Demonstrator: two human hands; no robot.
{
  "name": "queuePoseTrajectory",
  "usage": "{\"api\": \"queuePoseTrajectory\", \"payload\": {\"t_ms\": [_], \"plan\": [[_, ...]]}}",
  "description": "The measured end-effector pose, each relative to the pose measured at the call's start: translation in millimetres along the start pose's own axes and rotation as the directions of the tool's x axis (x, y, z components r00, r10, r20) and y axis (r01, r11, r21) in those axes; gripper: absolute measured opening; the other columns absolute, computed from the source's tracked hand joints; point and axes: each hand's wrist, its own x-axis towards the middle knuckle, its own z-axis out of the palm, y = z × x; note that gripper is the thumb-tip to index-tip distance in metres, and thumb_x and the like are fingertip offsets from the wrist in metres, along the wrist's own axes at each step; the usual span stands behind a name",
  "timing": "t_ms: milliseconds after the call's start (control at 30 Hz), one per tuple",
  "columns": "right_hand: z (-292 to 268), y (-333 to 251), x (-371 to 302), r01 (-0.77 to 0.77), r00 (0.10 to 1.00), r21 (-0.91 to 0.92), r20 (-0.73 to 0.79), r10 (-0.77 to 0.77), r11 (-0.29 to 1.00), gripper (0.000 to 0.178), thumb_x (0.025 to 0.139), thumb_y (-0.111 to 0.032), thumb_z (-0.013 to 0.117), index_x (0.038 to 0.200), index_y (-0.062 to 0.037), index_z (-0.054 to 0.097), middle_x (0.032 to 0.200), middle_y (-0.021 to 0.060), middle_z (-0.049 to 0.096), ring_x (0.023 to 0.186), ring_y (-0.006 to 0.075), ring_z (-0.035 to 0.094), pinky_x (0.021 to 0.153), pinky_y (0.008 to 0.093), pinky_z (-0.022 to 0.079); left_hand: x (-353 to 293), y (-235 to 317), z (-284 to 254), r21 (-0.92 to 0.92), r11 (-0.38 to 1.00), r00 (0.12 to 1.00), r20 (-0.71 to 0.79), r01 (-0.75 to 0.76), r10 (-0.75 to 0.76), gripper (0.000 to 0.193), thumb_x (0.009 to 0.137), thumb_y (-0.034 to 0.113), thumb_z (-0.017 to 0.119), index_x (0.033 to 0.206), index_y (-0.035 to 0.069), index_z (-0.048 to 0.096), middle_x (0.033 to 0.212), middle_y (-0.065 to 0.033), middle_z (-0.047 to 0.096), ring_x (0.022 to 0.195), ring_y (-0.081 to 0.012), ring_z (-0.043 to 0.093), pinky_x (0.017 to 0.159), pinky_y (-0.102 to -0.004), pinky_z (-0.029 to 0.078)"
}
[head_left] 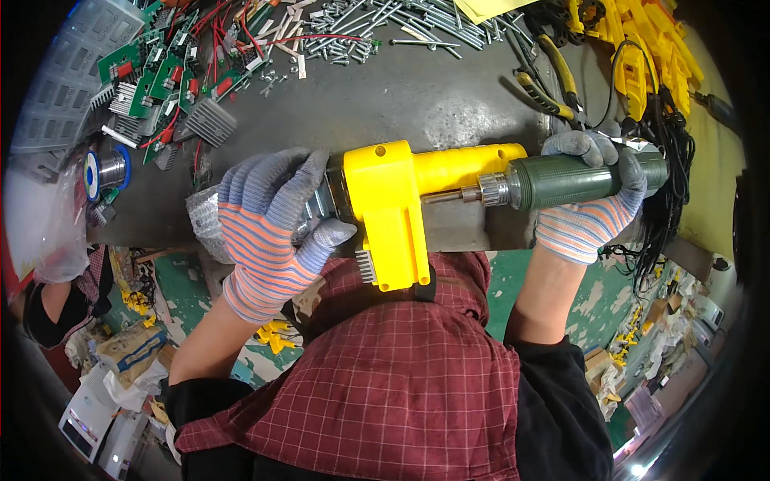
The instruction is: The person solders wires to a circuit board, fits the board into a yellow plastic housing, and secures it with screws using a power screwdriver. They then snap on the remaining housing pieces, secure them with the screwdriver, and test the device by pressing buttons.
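Note:
My left hand (pixel 277 212), in a striped glove with grey fingers, is closed around the metal front end of a yellow power tool housing (pixel 385 196). The housing is held over the bench's near edge, and a finned metal piece (pixel 366 266) shows at its side. In my right hand (pixel 589 224), gloved alike, lies a green electric screwdriver (pixel 553 180), pointing left. Its bit (pixel 443 196) reaches toward the housing beside the yellow handle; whether the tip touches a screw cannot be made out. Clear bubble wrap (pixel 205 223) sits beside my left hand.
Circuit boards (pixel 160 84) with wires and heat sinks crowd the far left, near a solder spool (pixel 110 171). Loose screws (pixel 353 32) lie at the back. Yellow-handled pliers (pixel 559 70), yellow housings (pixel 642 60) and black cables (pixel 672 172) are at right. Another person's arm (pixel 54 303) shows at left.

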Motion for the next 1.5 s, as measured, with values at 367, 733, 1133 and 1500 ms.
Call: {"api": "queuePoseTrajectory", "payload": {"t_ms": [367,733,1133,1500], "plan": [[-4,0,2,-0.130,0.989,0.108,0.091,0.121,0.986,0.023,0.079,-0.010,0.068,0.099,-0.0048,0.059,0.076,-0.0007,0.051,0.071,0.0152,0.048,0.081,0.0367,0.044,0,-3,1,-0.018,1.000,1.000,-0.007,-0.006,0.006,0.062,0.086,0.056,0.064,0.124,0.007,0.064,0.118,-0.0108,0.058,0.105,-0.0336,0.055,0.091,-0.0495,0.042],[13,-9,-6,-0.086,0.990,-0.163,-0.128,0.065,0.983,0.040,0.080,-0.020,0.074,0.116,-0.0058,0.061,0.077,0.0022,0.054,0.069,0.0193,0.052,0.074,0.0391,0.049,-3,-1,1,0.013,0.997,0.993,-0.087,-0.077,0.078,0.059,0.092,0.054,0.059,0.125,0.005,0.060,0.120,-0.0129,0.060,0.106,-0.0345,0.057,0.093,-0.0488,0.044],[-24,-188,65,-0.079,0.931,-0.776,0.167,-0.325,-0.626,0.072,0.080,-0.033,0.075,0.140,-0.0096,0.044,0.120,0.0214,0.065,0.114,0.0384,0.062,0.098,0.0426,0.048,6,2,0,-0.084,0.992,0.994,-0.053,-0.096,0.092,0.049,0.095,0.038,0.061,0.130,0.003,0.057,0.124,-0.0157,0.058,0.111,-0.0371,0.055,0.096,-0.0494,0.043],[27,-141,45,0.310,0.760,-0.379,0.650,-0.012,-0.872,0.033,0.082,-0.022,0.075,0.109,-0.0045,0.069,0.100,0.0150,0.071,0.091,0.0354,0.066,0.082,0.0417,0.053,0,3,-4,-0.079,0.996,0.998,-0.056,-0.042,0.037,0.049,0.095,0.040,0.060,0.128,0.004,0.058,0.122,-0.0164,0.060,0.108,-0.0378,0.056,0.096,-0.0495,0.042]]}}
